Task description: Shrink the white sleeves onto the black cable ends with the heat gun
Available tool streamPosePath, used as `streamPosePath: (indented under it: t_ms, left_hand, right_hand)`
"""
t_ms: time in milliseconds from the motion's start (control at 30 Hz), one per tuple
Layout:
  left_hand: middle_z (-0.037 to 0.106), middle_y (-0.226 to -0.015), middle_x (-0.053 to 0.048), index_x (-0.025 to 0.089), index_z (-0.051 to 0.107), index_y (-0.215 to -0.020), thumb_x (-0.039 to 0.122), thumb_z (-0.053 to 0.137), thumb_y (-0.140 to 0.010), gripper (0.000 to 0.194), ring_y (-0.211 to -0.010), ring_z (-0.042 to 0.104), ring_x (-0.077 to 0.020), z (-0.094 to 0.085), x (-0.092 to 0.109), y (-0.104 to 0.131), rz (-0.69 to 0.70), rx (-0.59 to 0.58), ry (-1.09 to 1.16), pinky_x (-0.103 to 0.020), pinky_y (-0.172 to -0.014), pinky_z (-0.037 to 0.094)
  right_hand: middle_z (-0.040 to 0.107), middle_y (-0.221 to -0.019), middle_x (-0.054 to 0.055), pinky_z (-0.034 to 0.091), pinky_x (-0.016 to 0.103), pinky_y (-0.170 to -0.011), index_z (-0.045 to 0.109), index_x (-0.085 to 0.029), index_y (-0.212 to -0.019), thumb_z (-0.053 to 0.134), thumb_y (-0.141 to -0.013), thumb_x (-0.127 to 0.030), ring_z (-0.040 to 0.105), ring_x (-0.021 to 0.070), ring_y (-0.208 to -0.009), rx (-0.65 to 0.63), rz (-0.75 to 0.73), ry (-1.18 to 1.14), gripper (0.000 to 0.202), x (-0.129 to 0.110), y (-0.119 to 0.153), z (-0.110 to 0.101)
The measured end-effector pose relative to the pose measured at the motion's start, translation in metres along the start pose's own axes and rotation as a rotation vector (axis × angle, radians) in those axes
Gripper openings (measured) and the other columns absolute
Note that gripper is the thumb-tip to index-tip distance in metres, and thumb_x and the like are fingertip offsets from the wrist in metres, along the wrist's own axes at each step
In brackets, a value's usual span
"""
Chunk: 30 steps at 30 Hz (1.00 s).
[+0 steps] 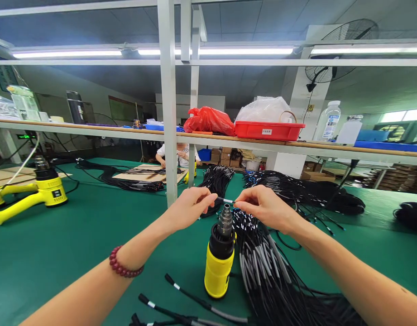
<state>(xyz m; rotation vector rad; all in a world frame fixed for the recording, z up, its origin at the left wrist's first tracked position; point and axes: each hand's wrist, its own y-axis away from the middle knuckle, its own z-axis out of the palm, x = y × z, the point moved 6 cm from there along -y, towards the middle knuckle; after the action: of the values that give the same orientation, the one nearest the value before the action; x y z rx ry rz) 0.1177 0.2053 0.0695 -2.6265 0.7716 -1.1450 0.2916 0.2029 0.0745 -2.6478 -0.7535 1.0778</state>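
Note:
My left hand [194,207] pinches the left end of a thin black cable [225,200] with a white sleeve on it. The fingers of my right hand [259,204] are closed on its right end. The cable is stretched level just above the metal nozzle of a yellow heat gun [219,267], which stands upright on the green table [93,253]. Right of the gun lies a big bundle of black cables [262,267] with grey sections and white marks. Several loose cable ends [191,296] with black connectors lie in front of the gun.
More yellow heat guns [47,192] lie at the left. Cable bundles [303,192] spread across the back and right. A shelf [136,132] with a post [170,113] crosses ahead, bearing a red tray [269,131], a red bag [210,121] and bottles. Another person [162,156] sits across the table.

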Motion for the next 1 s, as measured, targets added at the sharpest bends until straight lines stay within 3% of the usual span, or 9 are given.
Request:
streamPosePath:
  t_ms: [133,367,567,767,1000]
  left_hand:
    - [0.052,-0.055,0.001,0.017,0.061,-0.067,0.047,0.039,-0.094,0.046,-0.052,0.046,-0.013,0.0025,-0.0024,0.0001,-0.008,-0.034,-0.019,-0.025,-0.05,0.031]
    - [0.054,-0.063,0.002,0.017,0.06,-0.077,0.04,0.049,-0.089,0.028,-0.058,0.049,-0.0142,0.0022,-0.0005,0.0009,0.02,-0.024,0.041,-0.024,-0.052,0.034]
    - [0.053,-0.057,0.001,0.017,0.051,-0.059,0.045,0.047,-0.09,0.042,-0.054,0.046,-0.0122,0.0013,-0.0043,0.0012,0.014,0.024,0.101,-0.023,-0.051,0.032]
    - [0.059,-0.061,0.0,0.016,0.063,-0.074,0.042,0.056,-0.085,0.03,-0.053,0.048,-0.0118,0.0026,-0.0085,0.0005,-0.056,0.032,0.162,-0.022,-0.047,0.03]
    - [0.063,-0.068,-0.001,0.016,0.065,-0.076,0.036,0.06,-0.082,0.022,-0.062,0.054,-0.0133,-0.0008,-0.0068,-0.0016,0.001,0.088,0.135,-0.024,-0.056,0.039]
  right_hand:
    - [0.063,-0.065,0.003,0.036,0.024,-0.053,0.073,-0.015,-0.072,0.058,-0.081,-0.027,0.049,0.0143,-0.059,-0.003,-0.011,-0.012,0.021,-0.0014,-0.0002,0.0016]
    - [0.063,-0.062,0.001,0.037,0.024,-0.052,0.071,-0.017,-0.069,0.061,-0.078,-0.024,0.051,0.0136,-0.058,0.008,-0.023,-0.022,0.016,-0.0016,-0.0015,0.0018]
    - [0.065,-0.064,0.002,0.038,0.024,-0.053,0.071,-0.016,-0.07,0.061,-0.079,-0.023,0.053,0.014,-0.059,0.001,-0.018,-0.011,0.015,-0.0016,-0.0013,0.0025]
    - [0.063,-0.063,0.002,0.038,0.025,-0.053,0.071,-0.016,-0.07,0.062,-0.078,-0.023,0.052,0.0143,-0.059,0.017,-0.008,-0.019,0.015,0.0006,-0.002,0.0019]
    - [0.061,-0.061,0.0,0.037,0.024,-0.052,0.069,-0.016,-0.068,0.063,-0.076,-0.019,0.051,0.013,-0.057,0.038,0.001,-0.023,0.01,0.0009,-0.0026,0.0005]
